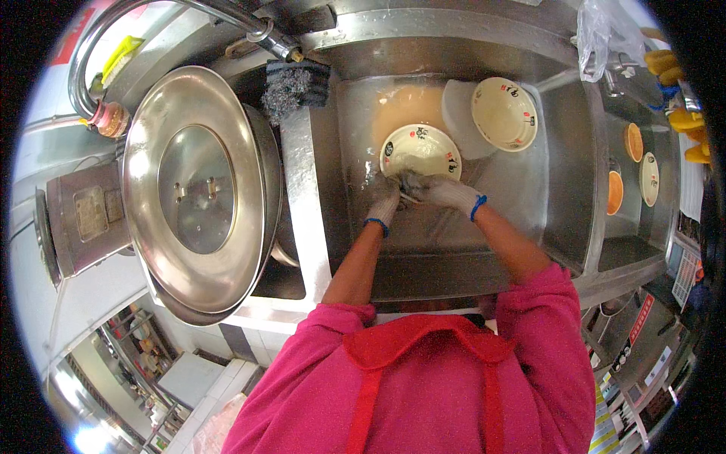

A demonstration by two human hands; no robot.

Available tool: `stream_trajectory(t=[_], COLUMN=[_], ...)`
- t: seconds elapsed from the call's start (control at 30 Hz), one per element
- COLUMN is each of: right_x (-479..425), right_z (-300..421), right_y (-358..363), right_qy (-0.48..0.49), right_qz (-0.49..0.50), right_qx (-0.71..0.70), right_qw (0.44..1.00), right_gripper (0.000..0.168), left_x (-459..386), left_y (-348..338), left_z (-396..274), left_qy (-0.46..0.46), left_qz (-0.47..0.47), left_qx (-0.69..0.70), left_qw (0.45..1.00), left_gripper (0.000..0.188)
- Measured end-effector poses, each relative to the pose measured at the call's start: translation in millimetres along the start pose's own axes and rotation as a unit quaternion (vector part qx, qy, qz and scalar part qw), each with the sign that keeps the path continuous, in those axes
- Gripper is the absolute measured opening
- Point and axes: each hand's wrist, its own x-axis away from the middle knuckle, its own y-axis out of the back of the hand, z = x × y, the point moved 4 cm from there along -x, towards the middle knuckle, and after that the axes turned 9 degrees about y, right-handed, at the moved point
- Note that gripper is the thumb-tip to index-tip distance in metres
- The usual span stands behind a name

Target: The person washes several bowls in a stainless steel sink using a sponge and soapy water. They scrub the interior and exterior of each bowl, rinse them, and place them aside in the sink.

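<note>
A cream bowl with black and red markings [421, 148] lies in the metal sink [391, 272], tilted at its near edge. My left hand [387, 198], in a pale knit glove with a blue cuff, is at the bowl's near left rim. My right hand [445, 192], gloved alike, is at the near right rim; its fingers are blurred over something dark, perhaps a scouring pad. Whether either hand grips the bowl is hard to see. A second cream bowl [504, 114] rests at the back right, beside a whitish translucent piece [462, 116].
Left of the sink stands a large round metal lid [142, 227]. Steel wool on a dark cloth [298, 85] lies on the divider, under a faucet [278, 45]. A right-hand basin holds orange bowls [633, 142] and a cream bowl [650, 179]. A plastic bag [595, 42] hangs behind.
</note>
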Motion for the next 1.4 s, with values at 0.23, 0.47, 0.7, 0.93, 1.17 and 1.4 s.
stream_trajectory(t=[0.23,0.47,0.7,0.93,1.17,1.4], right_x=[-15.7,-43.6,-29.3,-33.4,-25.8,-41.2], right_z=[-85.1,-16.6,-71.2,-120.2,-91.6,-86.8], right_y=[3.8,26.4,47.1,-52.3,-29.6,-61.8], right_qy=[-0.001,0.019,0.012,-0.087,-0.079,-0.045], right_qz=[-0.383,-0.171,-0.299,-0.390,-0.333,-0.443], right_qx=[0.382,0.207,0.028,-0.584,-0.331,-0.461], right_qw=[0.841,0.963,0.954,0.707,0.880,0.768], right_gripper=[0.052,0.032,0.033,0.042,0.045,0.055], left_x=[-8.4,7.1,-6.1,4.9,1.2,10.1], left_y=[40.3,43.0,30.6,-13.4,-7.9,-12.4], left_z=[-40.5,-42.6,-39.5,-39.0,-34.4,-47.6], left_qy=[0.145,0.034,0.058,0.127,0.254,0.176], left_qz=[0.053,0.075,0.074,0.008,0.218,0.233], left_qx=[0.242,0.266,0.172,0.587,0.727,0.674], left_qw=[0.958,0.960,0.981,0.800,0.600,0.679], left_gripper=[0.035,0.032,0.029,0.040,0.057,0.058])
